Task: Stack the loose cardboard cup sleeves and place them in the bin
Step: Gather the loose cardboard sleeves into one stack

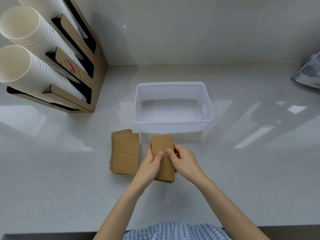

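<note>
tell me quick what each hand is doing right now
Left hand: closed on the stack of brown cardboard cup sleeves.
Right hand: closed on the same stack from the other side.

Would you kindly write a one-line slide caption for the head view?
Both hands square a held stack of sleeves before an empty bin; another pile waits.
</note>
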Motion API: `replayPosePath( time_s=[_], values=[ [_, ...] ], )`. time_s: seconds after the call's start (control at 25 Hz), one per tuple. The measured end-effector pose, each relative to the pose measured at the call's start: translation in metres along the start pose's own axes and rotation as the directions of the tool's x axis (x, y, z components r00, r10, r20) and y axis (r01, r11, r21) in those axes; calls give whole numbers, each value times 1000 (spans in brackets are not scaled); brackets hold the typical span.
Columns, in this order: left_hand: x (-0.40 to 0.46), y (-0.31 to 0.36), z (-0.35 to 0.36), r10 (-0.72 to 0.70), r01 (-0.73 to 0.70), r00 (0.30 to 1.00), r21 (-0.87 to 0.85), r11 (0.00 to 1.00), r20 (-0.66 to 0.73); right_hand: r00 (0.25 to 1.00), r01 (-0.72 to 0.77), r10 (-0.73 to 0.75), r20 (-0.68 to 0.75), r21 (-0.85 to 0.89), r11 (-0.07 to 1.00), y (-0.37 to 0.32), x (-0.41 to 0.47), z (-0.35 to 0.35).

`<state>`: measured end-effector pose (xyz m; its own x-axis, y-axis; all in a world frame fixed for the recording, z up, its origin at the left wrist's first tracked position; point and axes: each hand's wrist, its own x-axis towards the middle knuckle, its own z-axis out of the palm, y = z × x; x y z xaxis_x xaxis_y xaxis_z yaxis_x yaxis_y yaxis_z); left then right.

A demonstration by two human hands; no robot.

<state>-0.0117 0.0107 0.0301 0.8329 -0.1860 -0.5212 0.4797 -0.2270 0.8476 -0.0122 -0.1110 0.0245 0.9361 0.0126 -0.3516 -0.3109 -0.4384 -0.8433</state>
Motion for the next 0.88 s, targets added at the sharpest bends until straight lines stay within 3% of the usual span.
replayPosePath(
  time_s=[0.2,0.44,0.68,0.88],
  values=[
    [-1,0,1,4,-5,1000,-48,999,-10,998,-48,45,35,95,994,2,-1,-5],
    [-1,-1,-7,52,-55,996,-43,998,-79,983,-159,110,145,384,910,1,-1,-3],
    [-6,1,-26,114,-122,974,-32,992,-196,982,-135,75,171,374,918,-11,7,5],
    [-8,-6,-46,86,-108,960,-67,992,-268,982,-130,72,173,353,926,-21,14,19]
  ],
)
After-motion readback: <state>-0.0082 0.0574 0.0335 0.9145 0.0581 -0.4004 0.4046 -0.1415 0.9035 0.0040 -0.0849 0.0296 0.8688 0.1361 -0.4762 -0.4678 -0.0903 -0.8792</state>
